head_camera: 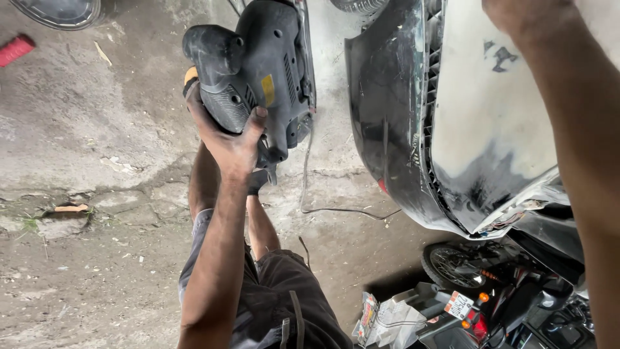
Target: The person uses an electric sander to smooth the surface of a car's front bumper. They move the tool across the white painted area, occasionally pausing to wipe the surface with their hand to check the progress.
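Note:
My left hand [229, 145] grips a dark grey electric sander [258, 71] from below, holding it up above the concrete floor. The tool has a rounded knob at its left end and a yellow label on its side. Its cord [323, 207] trails down to the floor. My right arm reaches up along the right edge, and my right hand [526, 16] rests at the top of a car body panel [491, 110] coated in white filler. Its fingers are cut off by the frame's top edge. The car's dark bumper [387, 110] curves beside the panel.
A motorcycle [478, 291] with a spoked wheel is parked at the lower right, under the car's corner. My legs in dark shorts [278, 291] stand below the sander. The cracked floor holds a tyre [58, 11] and a red object [16, 50] at the top left.

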